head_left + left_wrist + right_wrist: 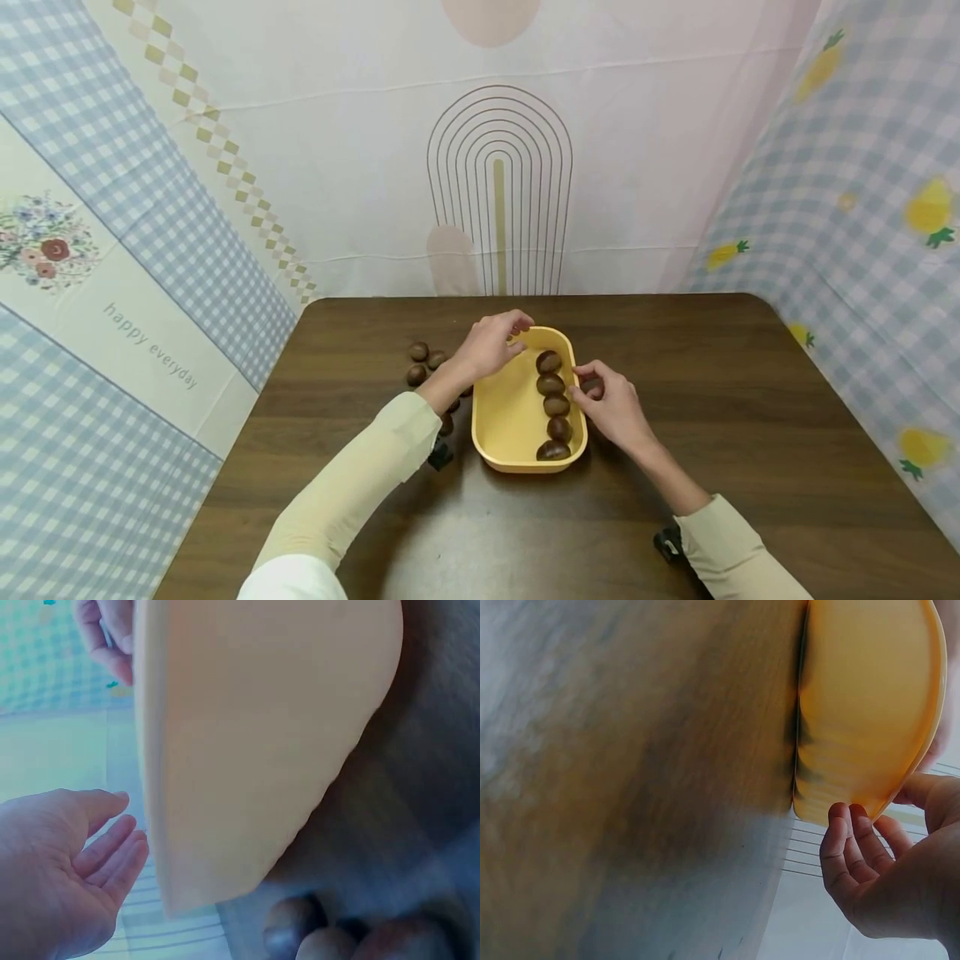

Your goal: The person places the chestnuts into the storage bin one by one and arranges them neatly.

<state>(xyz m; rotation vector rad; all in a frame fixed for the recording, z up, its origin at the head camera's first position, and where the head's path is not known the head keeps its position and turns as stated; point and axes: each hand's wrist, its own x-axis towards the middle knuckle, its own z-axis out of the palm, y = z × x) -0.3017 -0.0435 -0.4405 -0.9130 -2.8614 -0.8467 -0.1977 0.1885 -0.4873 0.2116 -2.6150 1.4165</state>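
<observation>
A yellow rectangular box (510, 417) stands on the table. Along its right inner side runs a row of several glossy brown chestnuts (556, 406). My left hand (487, 346) is over the box's far left corner; the left wrist view shows this hand (75, 862) loosely bent with nothing in it, beside the rim. At the right wall, my right hand (611, 404) holds the rim. Seen from the right wrist, the thumb of that hand (892, 877) goes behind the box's rim and the bent fingers are at the outer wall.
More loose chestnuts (417, 375) lie on the brown wooden table (712, 400) left of the box, some hidden under the left forearm. A patterned cloth (360, 167) hangs behind the table's far edge, with checked cloth (862, 250) on the right.
</observation>
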